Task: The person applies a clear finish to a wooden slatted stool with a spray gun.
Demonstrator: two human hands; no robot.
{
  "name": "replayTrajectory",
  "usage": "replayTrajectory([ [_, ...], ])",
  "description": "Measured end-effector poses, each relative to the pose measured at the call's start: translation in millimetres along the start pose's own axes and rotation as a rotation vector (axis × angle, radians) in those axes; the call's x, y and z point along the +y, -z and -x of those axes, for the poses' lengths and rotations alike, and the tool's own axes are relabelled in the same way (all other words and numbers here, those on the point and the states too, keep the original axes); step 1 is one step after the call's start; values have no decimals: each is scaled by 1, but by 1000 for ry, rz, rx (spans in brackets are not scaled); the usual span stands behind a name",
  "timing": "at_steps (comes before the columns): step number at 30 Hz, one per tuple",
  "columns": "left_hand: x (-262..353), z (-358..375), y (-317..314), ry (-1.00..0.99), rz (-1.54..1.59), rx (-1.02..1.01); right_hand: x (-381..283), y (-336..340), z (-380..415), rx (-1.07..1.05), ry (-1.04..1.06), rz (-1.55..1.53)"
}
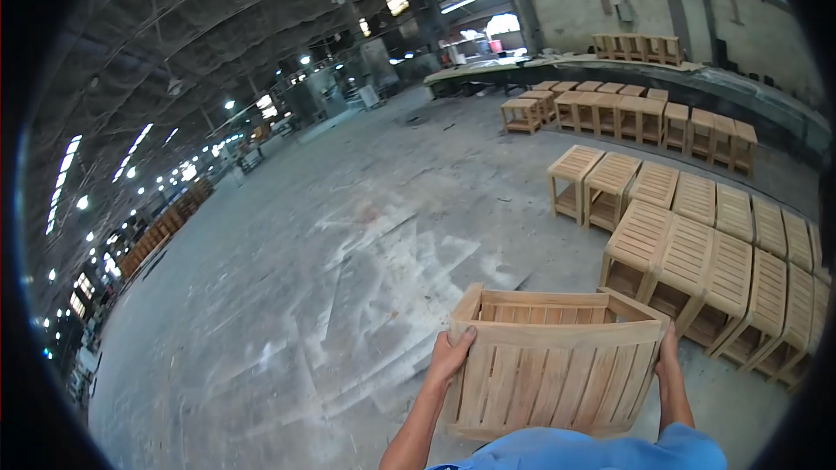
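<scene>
Dusty concrete floor (331, 278) stretches through a big factory hall under a curved roof with hanging lights. Rows of slatted wooden stools (697, 244) stand close together at the right. Nearest the camera, a wooden stool (553, 365) is carried off the floor, turned on its side, the left hand (450, 355) wrapped around one edge and the right hand (669, 357) gripping the opposite edge.

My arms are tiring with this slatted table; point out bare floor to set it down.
Bare concrete floor lies open ahead and to the left of the slatted table, which the left hand and right hand grip. The right is crowded by rows of finished tables.
</scene>
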State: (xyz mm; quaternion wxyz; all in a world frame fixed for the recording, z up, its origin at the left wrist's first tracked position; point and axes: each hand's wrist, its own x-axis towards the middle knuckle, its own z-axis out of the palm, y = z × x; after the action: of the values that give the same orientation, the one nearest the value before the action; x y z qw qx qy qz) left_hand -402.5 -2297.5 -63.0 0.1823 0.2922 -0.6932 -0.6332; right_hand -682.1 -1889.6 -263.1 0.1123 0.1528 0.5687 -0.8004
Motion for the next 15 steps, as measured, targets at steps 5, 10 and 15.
replayTrajectory([
  [5,-7,-141,20,-91,-250,35,-17,-80,17,76,-3,-104],
  [10,-29,-311,30,-104,-237,-58,-8,-176,-61,114,75,-37],
  [15,-17,-435,42,0,-182,-158,-18,-260,-94,234,49,-6],
])
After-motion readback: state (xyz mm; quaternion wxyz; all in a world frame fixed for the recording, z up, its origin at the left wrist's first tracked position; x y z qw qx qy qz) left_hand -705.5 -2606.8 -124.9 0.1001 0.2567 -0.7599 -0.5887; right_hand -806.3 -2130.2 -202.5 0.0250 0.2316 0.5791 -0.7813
